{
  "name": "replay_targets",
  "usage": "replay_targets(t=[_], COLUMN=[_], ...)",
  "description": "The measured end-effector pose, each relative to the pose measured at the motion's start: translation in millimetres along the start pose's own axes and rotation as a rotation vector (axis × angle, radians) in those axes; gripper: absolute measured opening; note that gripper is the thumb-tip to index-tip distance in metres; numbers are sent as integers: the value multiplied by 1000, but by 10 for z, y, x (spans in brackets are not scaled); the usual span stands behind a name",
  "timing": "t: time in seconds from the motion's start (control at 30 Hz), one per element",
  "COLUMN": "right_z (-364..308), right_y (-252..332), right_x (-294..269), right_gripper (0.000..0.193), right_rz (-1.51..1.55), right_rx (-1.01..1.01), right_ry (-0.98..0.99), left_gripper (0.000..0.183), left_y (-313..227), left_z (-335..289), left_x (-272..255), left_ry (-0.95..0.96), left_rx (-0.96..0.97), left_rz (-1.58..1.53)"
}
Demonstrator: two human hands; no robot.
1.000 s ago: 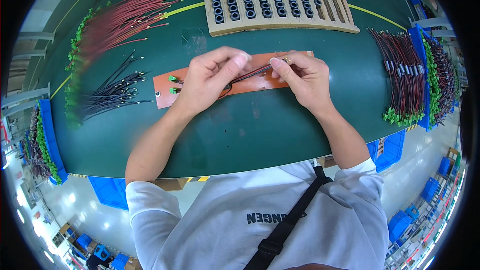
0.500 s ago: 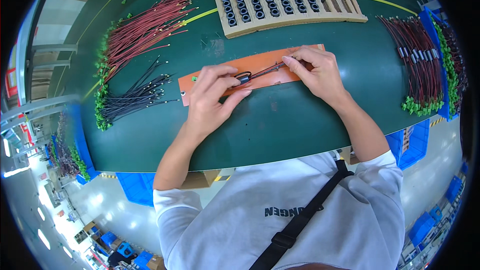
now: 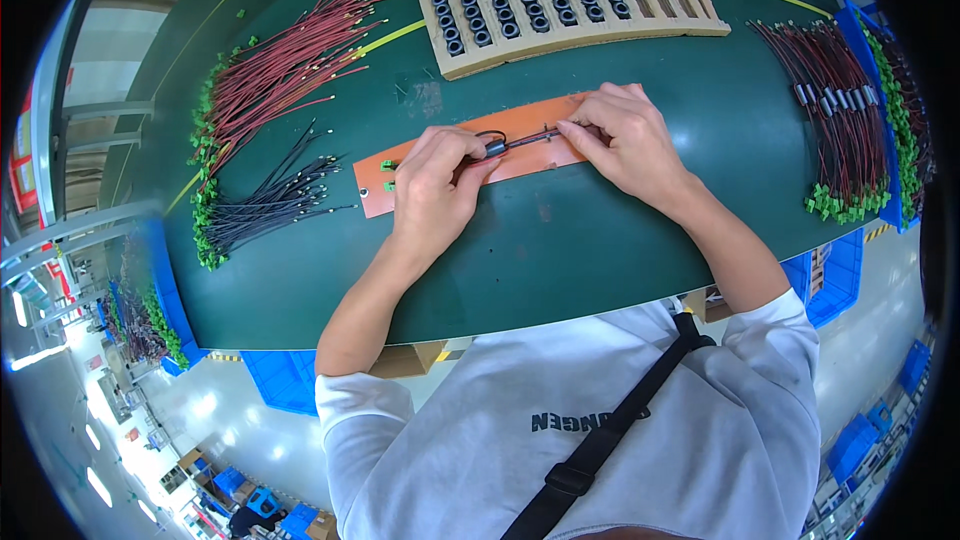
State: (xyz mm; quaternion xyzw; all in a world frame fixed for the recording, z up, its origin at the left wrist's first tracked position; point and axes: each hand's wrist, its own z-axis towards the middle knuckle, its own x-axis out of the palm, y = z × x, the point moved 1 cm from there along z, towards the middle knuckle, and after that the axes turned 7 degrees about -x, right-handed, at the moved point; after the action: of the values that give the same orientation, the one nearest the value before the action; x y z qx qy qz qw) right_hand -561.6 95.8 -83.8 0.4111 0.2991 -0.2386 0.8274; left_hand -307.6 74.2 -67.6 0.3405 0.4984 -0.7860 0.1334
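An orange strip-shaped board lies across the green table in front of me. Over it stretches a cable of dark and red wires, threaded through a black ring core with a small loop above it. My left hand pinches the wires just left of the core, its thumb below and fingers above. Two green connectors stick out past that hand's left side. At the board's right part, my right hand grips the wire ends between thumb and forefinger; the tips are hidden by the fingers.
Beyond the board stands a slotted tray with rows of black ring cores. Red wires and black wires with green connectors lie at left. Finished-looking cables with cores lie at right, beside a blue bin.
My left fingers have closed in on the wires beside the core. Two green connectors now show left of that hand, where one showed before. My right hand keeps its pinch.
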Motion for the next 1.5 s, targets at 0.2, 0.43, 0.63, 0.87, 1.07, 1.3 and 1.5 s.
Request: replay_targets(t=[0.2, 0.43, 0.63, 0.87, 1.07, 1.3, 1.5], right_z=[-41, -61, -108, -189, -218, -151, -205], right_y=[-59, -126, -197, -279, -393, -389, -371], right_x=[-69, -199, -218, -294, -260, -297, -282], right_gripper=[17, 18, 19, 24, 25, 25, 24], right_rz=[24, -28, -36, 78, 146, 161, 215], right_rx=[30, 29, 35, 134, 191, 189, 171], right_ry=[1, 4, 6, -91, -106, -103, -111], left_gripper=[29, 36, 36, 34, 41, 23, 15], left_y=[-83, -133, -125, -157, -247, -308, -342], left_z=[68, 151, 172, 184, 373, 950, 1148], left_x=[111, 239, 344, 318, 212, 375, 525], left_ry=[10, 53, 53, 81, 261, 644, 884], left_rx=[-235, -127, -101, -174, -110, -193, -320], left_rz=[-155, -119, -182, -198, -194, -259, -208])
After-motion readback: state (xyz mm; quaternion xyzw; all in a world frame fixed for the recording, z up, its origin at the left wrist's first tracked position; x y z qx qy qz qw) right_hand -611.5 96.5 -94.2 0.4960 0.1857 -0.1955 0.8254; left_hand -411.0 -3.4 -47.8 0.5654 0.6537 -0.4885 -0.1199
